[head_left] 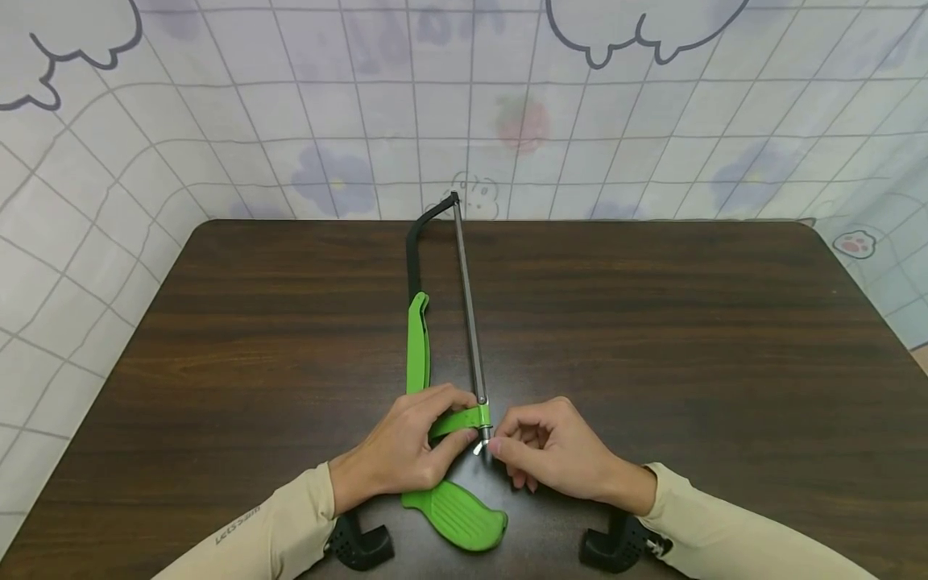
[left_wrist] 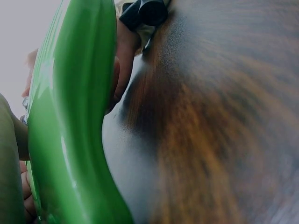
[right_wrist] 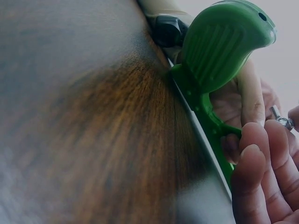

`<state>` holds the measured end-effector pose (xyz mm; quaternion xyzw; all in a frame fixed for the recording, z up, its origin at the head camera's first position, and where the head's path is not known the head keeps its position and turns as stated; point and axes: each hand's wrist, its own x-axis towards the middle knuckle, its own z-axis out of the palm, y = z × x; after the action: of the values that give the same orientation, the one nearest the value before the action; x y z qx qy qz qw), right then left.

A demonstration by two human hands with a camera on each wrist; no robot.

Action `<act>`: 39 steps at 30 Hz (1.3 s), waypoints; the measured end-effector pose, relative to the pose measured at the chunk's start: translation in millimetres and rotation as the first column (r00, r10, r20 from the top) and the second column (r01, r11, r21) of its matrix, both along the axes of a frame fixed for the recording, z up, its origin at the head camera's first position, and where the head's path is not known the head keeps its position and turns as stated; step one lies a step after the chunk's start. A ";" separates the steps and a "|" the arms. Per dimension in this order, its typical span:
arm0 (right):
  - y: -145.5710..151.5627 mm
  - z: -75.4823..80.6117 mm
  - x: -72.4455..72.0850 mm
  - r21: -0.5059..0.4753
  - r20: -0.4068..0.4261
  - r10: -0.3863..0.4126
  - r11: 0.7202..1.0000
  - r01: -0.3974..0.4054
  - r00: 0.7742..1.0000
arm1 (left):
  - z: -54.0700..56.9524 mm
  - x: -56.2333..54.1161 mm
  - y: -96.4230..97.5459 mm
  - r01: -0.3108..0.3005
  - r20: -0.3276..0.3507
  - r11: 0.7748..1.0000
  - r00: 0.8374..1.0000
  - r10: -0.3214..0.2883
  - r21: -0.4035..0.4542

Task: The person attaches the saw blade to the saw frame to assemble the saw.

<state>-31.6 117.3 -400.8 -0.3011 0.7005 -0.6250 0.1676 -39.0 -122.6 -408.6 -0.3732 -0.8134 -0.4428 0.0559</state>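
Observation:
A hacksaw [head_left: 418, 346] lies on the table with its black front end pointing away and its green handle [head_left: 464, 519] towards me. Its grey blade [head_left: 467, 310] runs along the right side. My left hand [head_left: 413, 447] holds the green frame around the near blade mount, thumb and fingers on either side of it. My right hand [head_left: 561, 453] pinches the small metal wing nut [right_wrist: 283, 120] at the near end of the blade. In the left wrist view, the green handle [left_wrist: 79, 112] hides most of both hands.
The dark wooden table [head_left: 689, 338] extends around the saw on both sides. Behind it hangs a white cloth [head_left: 616, 113] with a grid and cartoon prints. Black wrist mounts [head_left: 362, 548] sit under both forearms, close to the handle.

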 end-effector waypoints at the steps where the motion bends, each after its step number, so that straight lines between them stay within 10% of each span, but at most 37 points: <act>1: -0.3 0.0 0.0 0.002 0.008 -0.001 1.000 0.001 1.000 | 0.1 0.4 -0.3 -0.001 -0.001 1.000 1.000 0.001 0.000; 39: 0.9 -0.6 -1.4 0.009 0.018 0.029 1.000 -0.029 0.999 | 1.8 -0.2 0.6 0.004 0.007 1.000 1.000 -0.004 -0.002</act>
<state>-32.9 118.2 -401.5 -0.3049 0.6974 -0.6218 0.1845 -39.2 -122.0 -406.9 -0.3734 -0.8132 -0.4435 0.0516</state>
